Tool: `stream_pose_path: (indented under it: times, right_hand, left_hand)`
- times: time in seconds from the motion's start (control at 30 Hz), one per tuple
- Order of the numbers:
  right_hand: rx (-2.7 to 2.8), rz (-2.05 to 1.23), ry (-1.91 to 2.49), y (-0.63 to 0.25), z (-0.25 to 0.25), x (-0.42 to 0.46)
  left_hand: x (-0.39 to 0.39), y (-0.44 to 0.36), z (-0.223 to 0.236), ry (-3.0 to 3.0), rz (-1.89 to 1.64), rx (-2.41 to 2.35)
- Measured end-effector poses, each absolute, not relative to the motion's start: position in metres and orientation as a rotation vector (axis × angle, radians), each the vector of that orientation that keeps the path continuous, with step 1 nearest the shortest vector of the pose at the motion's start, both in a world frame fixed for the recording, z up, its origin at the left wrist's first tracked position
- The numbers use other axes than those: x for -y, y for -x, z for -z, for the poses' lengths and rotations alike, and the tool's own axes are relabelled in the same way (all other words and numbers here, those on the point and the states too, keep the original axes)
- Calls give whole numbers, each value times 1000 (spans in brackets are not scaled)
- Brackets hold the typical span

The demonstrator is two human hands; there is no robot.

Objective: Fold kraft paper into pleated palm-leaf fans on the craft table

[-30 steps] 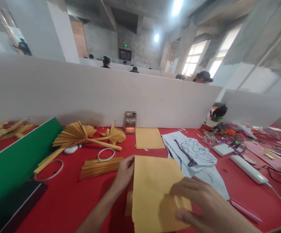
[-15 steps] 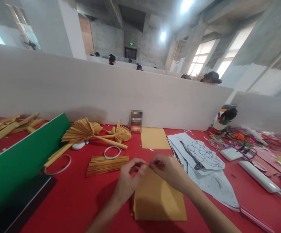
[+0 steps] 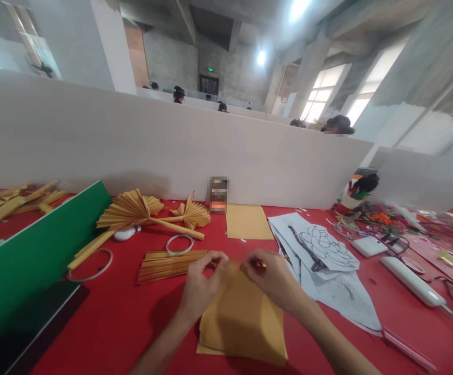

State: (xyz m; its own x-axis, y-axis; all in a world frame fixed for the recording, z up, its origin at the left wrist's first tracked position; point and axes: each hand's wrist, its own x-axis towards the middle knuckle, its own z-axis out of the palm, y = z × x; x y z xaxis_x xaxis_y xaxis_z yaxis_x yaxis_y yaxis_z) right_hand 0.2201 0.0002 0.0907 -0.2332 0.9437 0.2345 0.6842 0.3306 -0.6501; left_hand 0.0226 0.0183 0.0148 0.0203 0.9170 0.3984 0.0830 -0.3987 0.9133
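A stack of yellow-brown paper sheets lies on the red table in front of me, its upper sheet lifted and slightly bowed. My left hand pinches the far left part of that sheet between thumb and fingers. At its far right part, my right hand is closed in a similar pinch. The fingertips hide the gripped edge. Beside my left hand lies pleated yellow-brown paper, with a white ring resting on its far edge.
Folded paper fans and a green board are on the left. A flat sheet lies by the white partition. Flower drawings, a white power strip and a brush cup are on the right.
My hands have moved a little apart, the left one shifting left. The near end of the paper has slid left and now bends, with corners no longer lined up.
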Motion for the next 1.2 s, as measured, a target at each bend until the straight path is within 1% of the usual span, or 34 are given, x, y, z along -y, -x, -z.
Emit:
stream_pose_path:
  times: [0.2,0.27,0.37,0.5,0.57,0.67,0.7,0.9,1.1,1.2]
  right_hand:
    - [1894,-631,1556,-258,-85,11]
    - [1896,-606,1595,-276,-83,12]
    - [1922,-450,1656,-310,-76,12]
    - [1871,-113,1764,-339,-57,26]
    - [1934,-44,1676,-332,-45,43]
    - [2304,-140,1334,-293,-33,68]
    - [2381,-163,1290,-277,-30,74]
    - [2561,-204,1148,-209,-19,65]
    - [2574,0,1062,-201,5,48]
    - [2573,35,1028,-203,8,50]
  left_hand:
    - [-30,-13,-9,-1528,-1493,-1109]
    - [-33,-11,-7,-1494,-1494,-1104]
    - [-38,-8,-7,-1433,-1499,-1093]
    - [-46,-3,-4,-1356,-1510,-1114]
    - [-50,-2,-1,-1318,-1484,-1131]
    - [-52,-3,6,-1275,-1435,-1151]
    - [-53,-4,9,-1260,-1425,-1160]
    - [-57,-4,26,-1192,-1397,-1217]
    - [-62,-3,36,-1185,-1395,-1259]
    - [-63,-4,39,-1165,-1401,-1275]
